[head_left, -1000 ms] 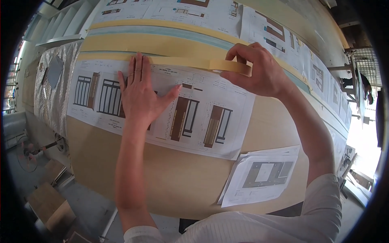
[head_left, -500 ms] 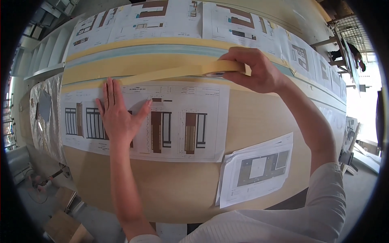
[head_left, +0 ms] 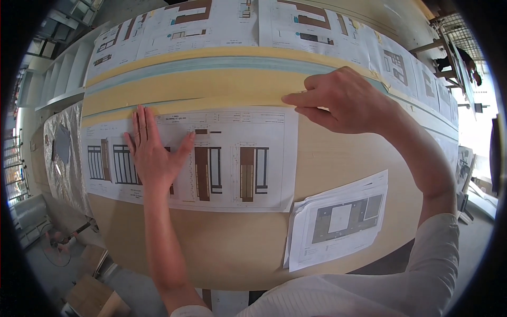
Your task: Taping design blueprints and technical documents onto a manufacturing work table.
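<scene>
My left hand (head_left: 157, 153) lies flat with spread fingers on a printed drawing sheet (head_left: 227, 182), its fingertips at the sheet's far edge. A strip of yellow masking tape (head_left: 232, 101) runs along that edge from near those fingertips toward the right. At the strip's right end, my right hand (head_left: 343, 101) is closed, with the index fingertip and thumb at the tape. The tape roll does not show; the hand may hide it.
A stack of printed sheets (head_left: 338, 224) lies on the tan board (head_left: 232, 248). More drawings (head_left: 198, 31) line the far side, beyond a pale blue-green strip (head_left: 211, 64) edged with yellow tape. Plastic-wrapped material (head_left: 63, 156) stands at left; another person (head_left: 467, 64) is at far right.
My right hand has moved right and turned; the tape roll visible in it before is out of sight. The tape strip has come down closer to the sheet's edge. My left hand stays put.
</scene>
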A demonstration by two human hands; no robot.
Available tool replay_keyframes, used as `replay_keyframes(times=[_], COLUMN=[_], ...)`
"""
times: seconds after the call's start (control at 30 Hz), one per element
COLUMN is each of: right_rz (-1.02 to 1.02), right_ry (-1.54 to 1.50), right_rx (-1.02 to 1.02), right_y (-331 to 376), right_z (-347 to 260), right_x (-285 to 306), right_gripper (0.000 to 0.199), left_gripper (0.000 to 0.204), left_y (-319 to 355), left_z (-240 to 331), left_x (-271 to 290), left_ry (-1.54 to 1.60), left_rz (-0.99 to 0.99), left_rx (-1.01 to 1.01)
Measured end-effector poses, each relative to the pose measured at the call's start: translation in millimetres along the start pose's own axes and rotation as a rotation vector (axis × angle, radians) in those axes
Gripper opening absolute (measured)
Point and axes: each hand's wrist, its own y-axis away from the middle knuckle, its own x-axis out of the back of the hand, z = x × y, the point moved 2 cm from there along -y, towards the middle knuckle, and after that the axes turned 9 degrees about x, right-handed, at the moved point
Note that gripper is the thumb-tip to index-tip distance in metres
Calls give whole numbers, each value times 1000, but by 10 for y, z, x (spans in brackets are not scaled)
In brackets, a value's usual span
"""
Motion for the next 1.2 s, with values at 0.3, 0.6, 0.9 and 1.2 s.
replay_keyframes(times=[0.3,0.6,0.9,1.2], right_rz=[-331,-446,-452,-435], right_ry=[-267,-257,-234,-234], right_rx=[-306,-323,-344,-337], right_y=[-241,-359,-389,-390], right_z=[11,17,0,-21], right_x=[18,-4,-28,-47], right_gripper=[32,31,29,29], left_gripper=[122,121,121,123], left_y=[3,10,1,0], left_z=[-12,-7,-7,-10], left_x=[-30,-3,-15,-10], left_ry=[-25,-11,-19,-27], left_rz=[-2,10,2,-21], left_rx=[10,1,4,21])
